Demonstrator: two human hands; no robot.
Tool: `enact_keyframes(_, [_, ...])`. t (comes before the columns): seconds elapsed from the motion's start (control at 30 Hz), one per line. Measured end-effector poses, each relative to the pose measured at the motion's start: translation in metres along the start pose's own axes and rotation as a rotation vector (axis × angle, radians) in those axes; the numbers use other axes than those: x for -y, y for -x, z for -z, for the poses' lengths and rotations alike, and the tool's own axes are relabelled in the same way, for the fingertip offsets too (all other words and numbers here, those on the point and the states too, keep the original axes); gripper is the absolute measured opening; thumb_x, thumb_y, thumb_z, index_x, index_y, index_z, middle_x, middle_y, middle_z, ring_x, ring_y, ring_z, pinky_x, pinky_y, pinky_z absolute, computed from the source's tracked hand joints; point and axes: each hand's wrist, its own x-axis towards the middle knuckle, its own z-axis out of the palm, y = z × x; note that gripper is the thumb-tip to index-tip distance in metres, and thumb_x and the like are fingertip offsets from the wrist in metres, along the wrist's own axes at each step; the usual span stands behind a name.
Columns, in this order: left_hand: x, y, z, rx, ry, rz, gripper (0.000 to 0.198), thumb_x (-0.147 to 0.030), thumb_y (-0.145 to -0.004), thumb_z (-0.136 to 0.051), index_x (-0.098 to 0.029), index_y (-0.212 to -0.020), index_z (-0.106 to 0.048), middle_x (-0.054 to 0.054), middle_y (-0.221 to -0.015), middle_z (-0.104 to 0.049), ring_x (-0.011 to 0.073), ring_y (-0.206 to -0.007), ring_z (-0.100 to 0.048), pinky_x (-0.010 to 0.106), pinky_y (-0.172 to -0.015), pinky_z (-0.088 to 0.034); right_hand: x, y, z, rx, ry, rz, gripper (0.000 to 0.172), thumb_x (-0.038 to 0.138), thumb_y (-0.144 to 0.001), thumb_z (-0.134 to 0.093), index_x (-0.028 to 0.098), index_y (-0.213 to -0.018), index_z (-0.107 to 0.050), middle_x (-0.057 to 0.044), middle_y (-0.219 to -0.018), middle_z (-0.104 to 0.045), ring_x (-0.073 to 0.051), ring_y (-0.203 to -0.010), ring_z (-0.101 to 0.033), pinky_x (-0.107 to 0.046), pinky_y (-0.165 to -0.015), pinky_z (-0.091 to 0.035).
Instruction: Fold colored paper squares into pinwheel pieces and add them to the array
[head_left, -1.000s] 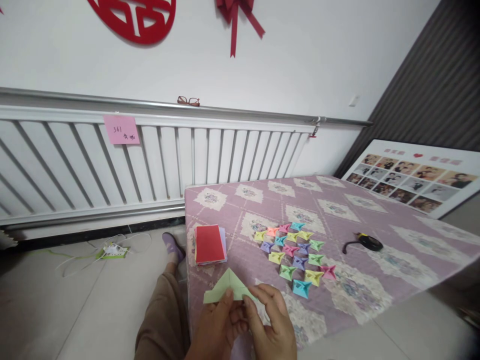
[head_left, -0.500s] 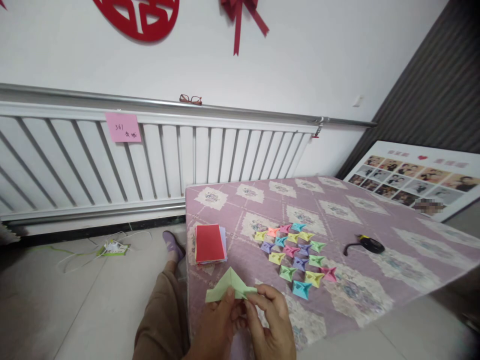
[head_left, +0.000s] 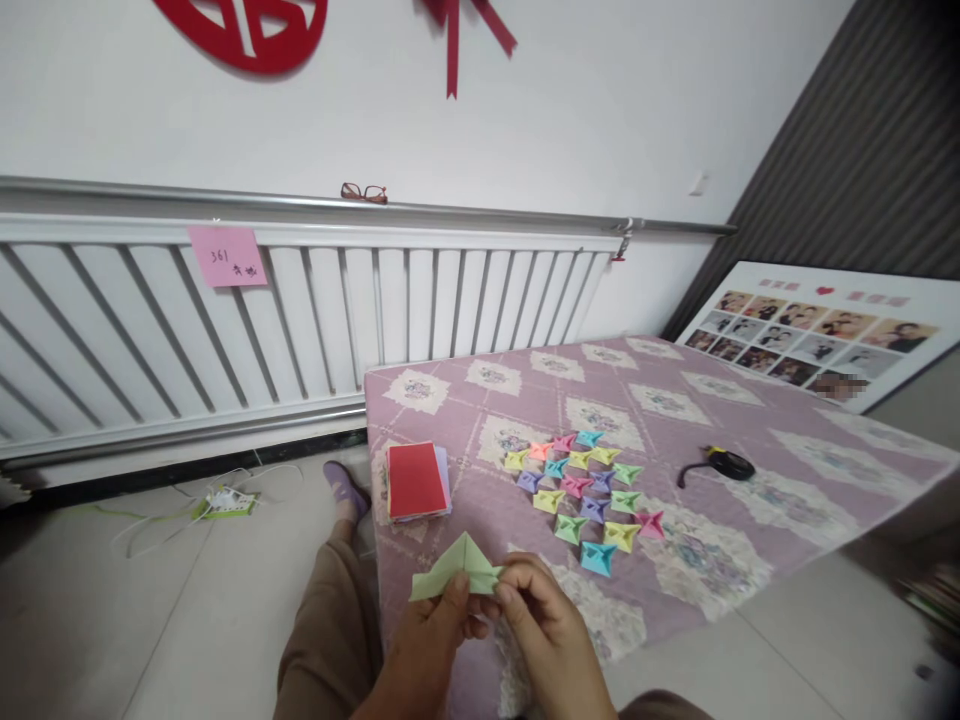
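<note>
Green paper (head_left: 463, 556), folded to a peak, is held above the near left part of the cloth (head_left: 450, 420), its long axis running left to right, its peak pointing away from the person. From left: the stack (head_left: 416, 480) lies beyond the paper and slightly to its left; the paper's left end juts free past the left hand (head_left: 431, 637), which grips the middle of the lower edge, thumb on top. The right hand (head_left: 551, 612), nearer the right corner, pinches it between thumb and forefinger. Farther right, apart from both hands, stand the folded pieces (head_left: 576, 487).
</note>
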Motion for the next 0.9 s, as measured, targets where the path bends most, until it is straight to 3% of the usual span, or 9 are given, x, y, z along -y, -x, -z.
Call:
enact_keyframes(0.23, [0.002,0.0,-0.003,-0.028,0.06,0.009,0.054,-0.059,-0.067,-0.075,-0.009,-0.086,-0.071,0.012,-0.078,-0.067,0.0204,-0.074,-0.059,0.03,-0.065,-0.044,-0.003,0.002,-0.006,-0.027,-0.334,-0.262,0.031,0.047,-0.075,-0.071,0.02,-0.064,-0.061,0.0,-0.06,-0.059,-0.017,-0.058,-0.054,-0.028,-0.057,-0.045])
enact_keyframes(0.47, [-0.004,0.002,-0.008,-0.012,0.152,0.019,0.048,-0.054,-0.065,-0.078,-0.012,-0.086,-0.067,0.005,-0.073,-0.063,0.0155,-0.065,-0.056,0.027,-0.058,-0.041,-0.007,0.003,-0.012,-0.17,-0.387,-0.341,0.037,0.049,-0.062,-0.081,0.021,-0.066,-0.057,0.002,-0.057,-0.058,-0.015,-0.053,-0.053,-0.026,-0.052,-0.042])
enact_keyframes(0.57, [-0.007,0.003,-0.01,0.001,0.154,0.025,0.048,-0.054,-0.065,-0.078,-0.012,-0.086,-0.066,0.005,-0.073,-0.063,0.0144,-0.065,-0.054,0.026,-0.058,-0.039,-0.004,0.002,-0.013,-0.238,-0.434,-0.354,0.042,0.05,-0.058,-0.083,0.022,-0.079,-0.059,0.005,-0.058,-0.056,-0.014,-0.053,-0.052,-0.025,-0.051,-0.042])
enact_keyframes(0.63, [-0.008,0.003,-0.01,-0.007,0.149,0.006,0.047,-0.054,-0.067,-0.077,-0.012,-0.084,-0.066,0.004,-0.072,-0.062,0.014,-0.063,-0.053,0.026,-0.058,-0.038,-0.003,0.002,-0.014,-0.185,-0.463,-0.383,0.046,0.052,-0.06,-0.081,0.022,-0.087,-0.06,0.005,-0.06,-0.056,-0.014,-0.053,-0.052,-0.025,-0.052,-0.041])
enact_keyframes(0.73, [-0.009,0.004,-0.011,-0.014,0.122,-0.022,0.045,-0.055,-0.068,-0.076,-0.013,-0.076,-0.065,0.002,-0.065,-0.058,0.0129,-0.06,-0.05,0.026,-0.059,-0.038,-0.007,0.006,-0.013,-0.046,-0.438,-0.411,0.038,0.055,-0.071,-0.073,0.02,-0.076,-0.061,0.002,-0.059,-0.056,-0.014,-0.055,-0.052,-0.024,-0.053,-0.039])
enact_keyframes(0.9, [-0.009,0.003,-0.014,-0.035,0.16,-0.042,0.043,-0.055,-0.066,-0.076,-0.014,-0.068,-0.062,0.0,-0.06,-0.055,0.0124,-0.058,-0.048,0.027,-0.059,-0.038,-0.017,0.01,-0.014,-0.04,-0.375,-0.383,0.04,0.056,-0.075,-0.069,0.019,-0.063,-0.058,0.003,-0.056,-0.052,-0.012,-0.056,-0.046,-0.024,-0.056,-0.037])
